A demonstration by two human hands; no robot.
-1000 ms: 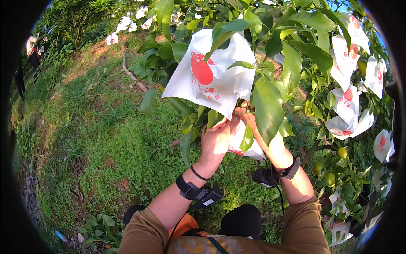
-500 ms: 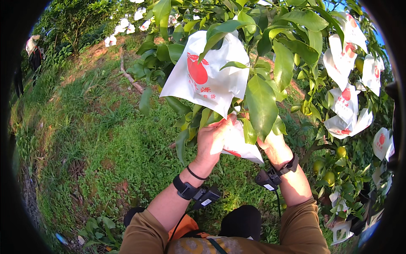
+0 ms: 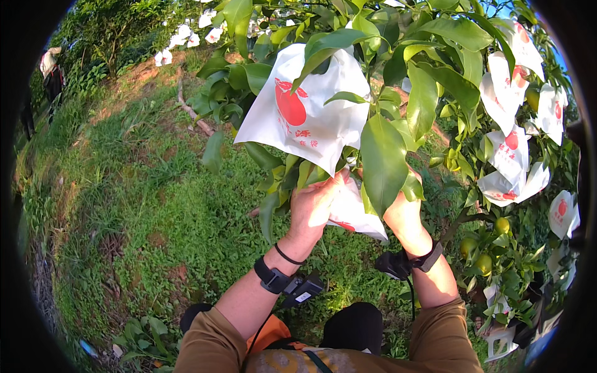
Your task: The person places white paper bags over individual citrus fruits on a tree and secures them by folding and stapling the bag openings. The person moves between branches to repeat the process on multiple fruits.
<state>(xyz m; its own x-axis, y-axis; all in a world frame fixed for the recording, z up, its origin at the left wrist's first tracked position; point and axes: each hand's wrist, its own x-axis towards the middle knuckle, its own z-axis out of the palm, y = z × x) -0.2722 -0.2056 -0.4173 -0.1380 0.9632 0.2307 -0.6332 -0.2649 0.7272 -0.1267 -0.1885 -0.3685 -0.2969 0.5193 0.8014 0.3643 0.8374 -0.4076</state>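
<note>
My left hand is closed on the upper edge of a white paper fruit bag, thumb and fingers pinching it. The bag hangs low among the leaves and shows a bit of red print at its bottom edge. On its other side is my right hand, raised close to the bag; broad green leaves hide most of its fingers, so their grip is unclear. Just above both hands hangs a larger white fruit bag with a red fruit picture, partly covered by leaves. Whatever the bags contain is hidden.
More white bags hang on branches at the right, above several yellow-green fruits. A white plastic stool stands at the lower right. Weedy grass covers the slope. Another person stands far left.
My right hand has moved slightly up and right, its fingers going further behind the leaves, and its wrist has turned. My left hand stays on the lower bag.
</note>
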